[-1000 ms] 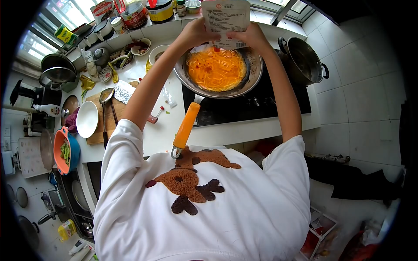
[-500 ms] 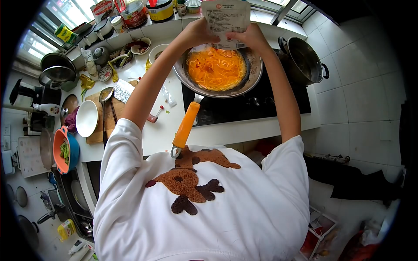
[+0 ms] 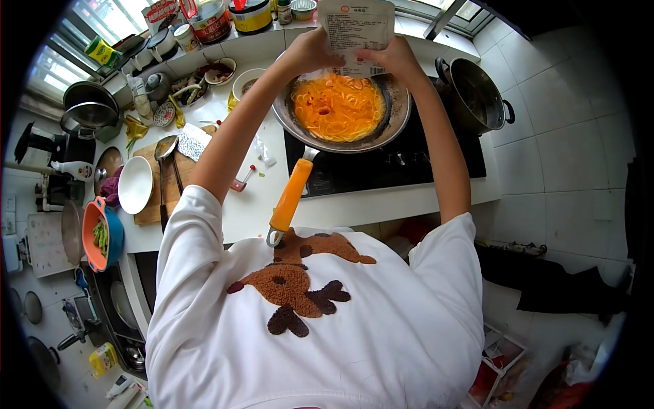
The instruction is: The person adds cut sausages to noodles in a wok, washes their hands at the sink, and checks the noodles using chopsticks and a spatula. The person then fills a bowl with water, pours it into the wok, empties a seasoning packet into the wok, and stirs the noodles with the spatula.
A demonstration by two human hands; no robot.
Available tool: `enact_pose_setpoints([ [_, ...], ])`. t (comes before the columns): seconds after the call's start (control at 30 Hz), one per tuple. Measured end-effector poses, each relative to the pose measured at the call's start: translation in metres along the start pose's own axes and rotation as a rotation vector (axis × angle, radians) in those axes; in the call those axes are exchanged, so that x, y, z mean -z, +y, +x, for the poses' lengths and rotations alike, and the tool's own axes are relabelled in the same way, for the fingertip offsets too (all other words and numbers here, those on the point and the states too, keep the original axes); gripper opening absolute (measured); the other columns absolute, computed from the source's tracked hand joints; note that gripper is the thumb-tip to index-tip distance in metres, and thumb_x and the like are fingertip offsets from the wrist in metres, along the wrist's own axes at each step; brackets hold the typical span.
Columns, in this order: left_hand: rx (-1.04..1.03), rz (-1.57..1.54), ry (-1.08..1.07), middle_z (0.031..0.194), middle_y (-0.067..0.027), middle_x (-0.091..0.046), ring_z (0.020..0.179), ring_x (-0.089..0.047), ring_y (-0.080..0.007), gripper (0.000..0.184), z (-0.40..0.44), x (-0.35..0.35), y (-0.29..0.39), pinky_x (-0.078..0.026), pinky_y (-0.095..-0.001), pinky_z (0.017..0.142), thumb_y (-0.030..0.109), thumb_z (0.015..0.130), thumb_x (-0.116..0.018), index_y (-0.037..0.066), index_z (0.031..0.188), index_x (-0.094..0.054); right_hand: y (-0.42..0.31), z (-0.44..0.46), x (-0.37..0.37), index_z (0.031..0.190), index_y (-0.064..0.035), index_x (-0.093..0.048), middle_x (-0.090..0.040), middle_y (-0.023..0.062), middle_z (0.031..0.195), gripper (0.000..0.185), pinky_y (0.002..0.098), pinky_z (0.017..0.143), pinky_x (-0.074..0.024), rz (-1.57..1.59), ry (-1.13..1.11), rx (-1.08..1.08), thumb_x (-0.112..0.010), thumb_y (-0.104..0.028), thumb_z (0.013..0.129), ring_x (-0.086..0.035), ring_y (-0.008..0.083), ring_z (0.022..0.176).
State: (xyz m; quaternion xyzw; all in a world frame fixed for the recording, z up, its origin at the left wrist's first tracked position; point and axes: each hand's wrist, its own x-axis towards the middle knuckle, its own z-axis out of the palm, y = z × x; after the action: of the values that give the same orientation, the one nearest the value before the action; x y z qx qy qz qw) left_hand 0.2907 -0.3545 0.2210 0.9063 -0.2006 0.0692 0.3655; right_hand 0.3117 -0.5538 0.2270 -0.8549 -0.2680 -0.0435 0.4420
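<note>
Shifted the packet [image 3: 357,28] slightly rightward in view.
Gripping its lower sides with left hand [image 3: 312,53] and right hand [image 3: 392,58], probably for steadiness, over the pan [image 3: 397,110].

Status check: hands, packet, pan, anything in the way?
Left hand and right hand both on packet. Packet partly hides pan. Possible snag: orange handle juts toward shirt.
</note>
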Motion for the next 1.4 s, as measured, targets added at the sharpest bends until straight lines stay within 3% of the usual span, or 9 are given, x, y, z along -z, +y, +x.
enact_pose_setpoints([
  [1.17, 0.020, -0.037, -0.094, 0.093, -0.0120, -0.062, 0.083, -0.060, -0.0196, 0.050, -0.007, 0.003, 0.014, -0.048, -0.0285, 0.075, 0.017, 0.061, -0.075, -0.001, 0.103, -0.052, -0.005, -0.006, 0.000, 0.088, -0.0018, -0.064, -0.066, 0.0092, 0.078, 0.031, 0.0271, 0.065, -0.0500, -0.027, 0.004, -0.022, -0.074, -0.022, 0.066, -0.064, 0.0149, 0.070],
  [1.23, 0.008, -0.037, -0.112, 0.094, -0.0120, -0.062, 0.083, -0.060, -0.0202, 0.051, -0.005, 0.008, 0.011, -0.048, -0.0286, 0.075, 0.016, 0.062, -0.075, -0.001, 0.104, -0.051, -0.011, -0.007, 0.003, 0.097, -0.0007, -0.060, -0.065, 0.0094, 0.088, 0.037, 0.0275, 0.072, -0.0497, -0.011, -0.075, -0.096, -0.072, -0.021, 0.069, -0.062, 0.0151, 0.080],
  [1.4, 0.003, -0.158, -0.140, 0.097, -0.0116, -0.061, 0.084, -0.060, -0.0205, 0.052, -0.001, 0.004, -0.001, -0.048, -0.0286, 0.075, 0.013, 0.065, -0.074, 0.000, 0.108, -0.048, -0.007, -0.006, 0.006, 0.098, -0.0006, -0.060, -0.064, 0.0096, 0.089, 0.038, 0.0274, 0.072, -0.0497, -0.028, -0.073, -0.098, -0.072, -0.022, 0.069, -0.062, 0.0152, 0.080],
])
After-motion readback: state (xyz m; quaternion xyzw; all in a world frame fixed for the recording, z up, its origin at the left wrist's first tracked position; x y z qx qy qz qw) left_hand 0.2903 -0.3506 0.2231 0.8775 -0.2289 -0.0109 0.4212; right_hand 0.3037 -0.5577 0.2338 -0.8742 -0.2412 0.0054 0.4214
